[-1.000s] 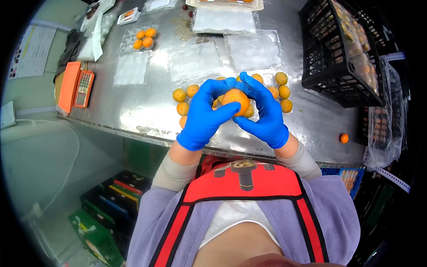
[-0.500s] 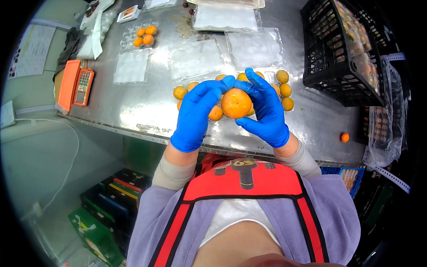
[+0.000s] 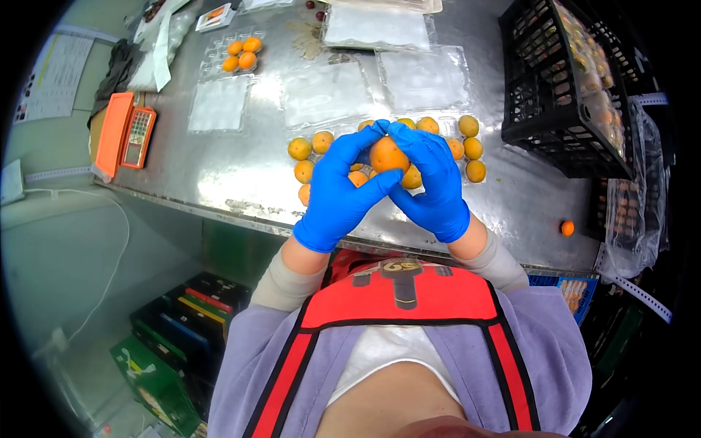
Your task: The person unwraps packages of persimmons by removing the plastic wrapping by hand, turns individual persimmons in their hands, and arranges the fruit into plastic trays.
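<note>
An orange [image 3: 388,155] is held up between my two blue-gloved hands, above the steel table. My left hand [image 3: 342,186] curls round its left and front side, the thumb passing below it. My right hand [image 3: 431,179] closes on it from the right, with fingertips meeting the left ones over its top. Beyond and around the hands, several more oranges [image 3: 323,141] sit in rows in clear plastic trays on the table. The gloves hide part of these rows.
Flat clear packs [image 3: 325,95] lie behind the fruit, and a small clear tray with several oranges [image 3: 242,55] stands at back left. An orange scale [image 3: 125,139] is at left. A black crate [image 3: 540,95] rises at right; one small orange fruit [image 3: 567,228] lies near the front edge.
My left hand has moved right, bringing its thumb across the front of the orange. Both hands have closed more around the fruit, and their fingertips now meet above it.
</note>
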Tool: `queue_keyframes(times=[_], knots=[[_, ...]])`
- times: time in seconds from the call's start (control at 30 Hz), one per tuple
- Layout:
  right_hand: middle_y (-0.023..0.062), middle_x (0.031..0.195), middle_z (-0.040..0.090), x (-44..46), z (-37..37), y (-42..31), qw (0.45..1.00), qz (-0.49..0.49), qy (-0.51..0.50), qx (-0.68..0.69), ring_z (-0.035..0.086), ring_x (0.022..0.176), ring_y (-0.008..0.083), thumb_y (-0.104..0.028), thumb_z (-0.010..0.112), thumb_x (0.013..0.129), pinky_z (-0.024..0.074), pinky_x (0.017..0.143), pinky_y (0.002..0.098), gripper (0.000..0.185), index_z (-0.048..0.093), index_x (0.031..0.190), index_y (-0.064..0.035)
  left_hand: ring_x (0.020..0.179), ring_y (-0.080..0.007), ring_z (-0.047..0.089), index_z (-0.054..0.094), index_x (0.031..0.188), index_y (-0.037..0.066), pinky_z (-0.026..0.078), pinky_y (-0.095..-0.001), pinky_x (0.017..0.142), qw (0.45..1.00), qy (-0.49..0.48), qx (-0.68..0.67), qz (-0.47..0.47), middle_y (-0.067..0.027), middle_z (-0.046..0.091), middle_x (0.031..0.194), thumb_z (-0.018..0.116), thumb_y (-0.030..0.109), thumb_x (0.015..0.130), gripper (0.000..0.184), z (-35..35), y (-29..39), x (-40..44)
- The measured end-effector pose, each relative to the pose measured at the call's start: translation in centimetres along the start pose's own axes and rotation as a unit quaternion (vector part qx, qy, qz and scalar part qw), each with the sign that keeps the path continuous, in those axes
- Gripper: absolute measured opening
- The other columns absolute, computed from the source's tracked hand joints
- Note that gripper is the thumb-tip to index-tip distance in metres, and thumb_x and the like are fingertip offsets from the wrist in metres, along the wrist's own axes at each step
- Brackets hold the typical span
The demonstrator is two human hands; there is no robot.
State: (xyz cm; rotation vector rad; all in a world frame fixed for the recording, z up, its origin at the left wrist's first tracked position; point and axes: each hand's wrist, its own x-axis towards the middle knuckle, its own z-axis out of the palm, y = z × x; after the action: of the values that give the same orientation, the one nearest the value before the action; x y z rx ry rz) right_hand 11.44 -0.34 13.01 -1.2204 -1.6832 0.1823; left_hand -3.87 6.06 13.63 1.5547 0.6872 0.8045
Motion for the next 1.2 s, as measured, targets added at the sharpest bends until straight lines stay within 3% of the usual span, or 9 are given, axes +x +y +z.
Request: queue_keyframes(times=[0.07, 0.13, 0.33, 0.43, 0.53, 0.6, 0.9, 1.13, 1.2], knots=[[0.0158, 0.129, 0.051, -0.2, 0.3, 0.2, 0.999, -0.035, 0.010, -0.039, 0.056, 0.105, 0.0322, -0.002, 0.071, 0.071, 0.0447, 0.087, 0.0378, 0.066, 0.044, 0.132, -0.0046, 0.107, -0.0193, 0.054, 0.053, 0.122, 0.002, 0.042, -0.0322, 0.094, 1.000, -0.005, -0.019, -0.008, -0.0092, 0.055, 0.118, 0.075, 0.010, 0.075, 0.053, -0.1, -0.4, 0.0], [0.0143, 0.130, 0.050, -0.6, 0.3, 0.4, 0.999, 0.020, 0.008, 0.038, 0.046, 0.123, 0.0297, 0.000, 0.070, 0.070, 0.0347, 0.103, 0.0399, 0.071, 0.039, 0.134, -0.0032, 0.110, -0.0202, 0.054, 0.051, 0.123, 0.002, 0.042, -0.0327, 0.095, 0.999, -0.009, -0.039, -0.016, -0.0105, 0.054, 0.122, 0.073, 0.009, 0.076, 0.053, -0.1, -0.6, 0.0], [0.0155, 0.135, 0.044, -0.8, -0.4, 1.0, 0.966, 0.110, 0.006, 0.233, 0.043, 0.126, 0.0276, 0.001, 0.065, 0.072, 0.0300, 0.106, 0.0392, 0.071, 0.034, 0.136, -0.0020, 0.117, -0.0221, 0.051, 0.046, 0.129, 0.000, 0.041, -0.0356, 0.100, 0.993, -0.013, -0.115, 0.015, -0.0128, 0.048, 0.133, 0.067, -0.003, 0.076, 0.057, -0.2, -0.6, 0.3], [0.0153, 0.133, 0.047, -1.2, -0.5, 1.4, 0.974, 0.101, -0.014, 0.202, 0.048, 0.120, 0.0283, -0.003, 0.065, 0.075, 0.0357, 0.102, 0.0368, 0.061, 0.043, 0.132, -0.0028, 0.117, -0.0214, 0.051, 0.046, 0.127, 0.002, 0.039, -0.0334, 0.101, 0.993, -0.026, -0.111, 0.005, -0.0138, 0.049, 0.131, 0.068, 0.003, 0.078, 0.054, -0.1, -1.3, 0.4], [0.0133, 0.131, 0.049, -2.3, -0.2, 1.8, 0.978, 0.135, -0.039, 0.152, 0.050, 0.117, 0.0270, -0.002, 0.065, 0.075, 0.0384, 0.099, 0.0353, 0.062, 0.044, 0.132, -0.0050, 0.111, -0.0185, 0.053, 0.047, 0.126, 0.002, 0.042, -0.0317, 0.097, 0.975, -0.039, -0.189, -0.107, -0.0107, 0.054, 0.122, 0.067, 0.003, 0.079, 0.052, 0.4, -2.4, 0.2], [0.0110, 0.128, 0.052, -2.9, 0.0, 1.9, 0.978, 0.145, -0.014, 0.152, 0.052, 0.115, 0.0262, -0.002, 0.066, 0.074, 0.0407, 0.096, 0.0344, 0.062, 0.045, 0.132, -0.0067, 0.103, -0.0155, 0.055, 0.049, 0.126, 0.003, 0.045, -0.0306, 0.091, 0.961, -0.049, -0.227, -0.150, -0.0076, 0.057, 0.112, 0.065, 0.006, 0.081, 0.048, 0.8, -3.3, 0.2], [0.0099, 0.126, 0.054, -5.0, -0.6, 1.9, 0.989, 0.136, 0.045, 0.041, 0.054, 0.109, 0.0291, -0.002, 0.069, 0.071, 0.0434, 0.093, 0.0361, 0.064, 0.046, 0.131, -0.0082, 0.097, -0.0137, 0.056, 0.055, 0.115, 0.003, 0.046, -0.0264, 0.083, 0.940, -0.045, -0.251, -0.226, -0.0064, 0.058, 0.104, 0.053, 0.020, 0.089, 0.030, 4.0, -4.4, 1.3], [0.0102, 0.120, 0.056, -6.5, -2.6, 1.4, 0.980, 0.153, 0.116, 0.049, 0.055, 0.106, 0.0266, -0.004, 0.070, 0.072, 0.0452, 0.089, 0.0337, 0.062, 0.048, 0.129, -0.0082, 0.100, -0.0144, 0.056, 0.054, 0.120, 0.006, 0.046, -0.0281, 0.082, 0.953, -0.111, -0.205, -0.192, -0.0065, 0.058, 0.112, 0.048, 0.020, 0.093, 0.032, 6.0, -3.9, 1.6], [0.0096, 0.120, 0.055, -7.1, -3.6, 1.5, 0.979, 0.153, 0.132, 0.033, 0.056, 0.105, 0.0242, -0.005, 0.070, 0.073, 0.0453, 0.088, 0.0317, 0.060, 0.048, 0.129, -0.0079, 0.105, -0.0160, 0.055, 0.052, 0.124, 0.007, 0.045, -0.0297, 0.086, 0.941, -0.100, -0.229, -0.229, -0.0066, 0.056, 0.119, 0.047, 0.023, 0.093, 0.035, 7.2, -3.3, 1.4]])
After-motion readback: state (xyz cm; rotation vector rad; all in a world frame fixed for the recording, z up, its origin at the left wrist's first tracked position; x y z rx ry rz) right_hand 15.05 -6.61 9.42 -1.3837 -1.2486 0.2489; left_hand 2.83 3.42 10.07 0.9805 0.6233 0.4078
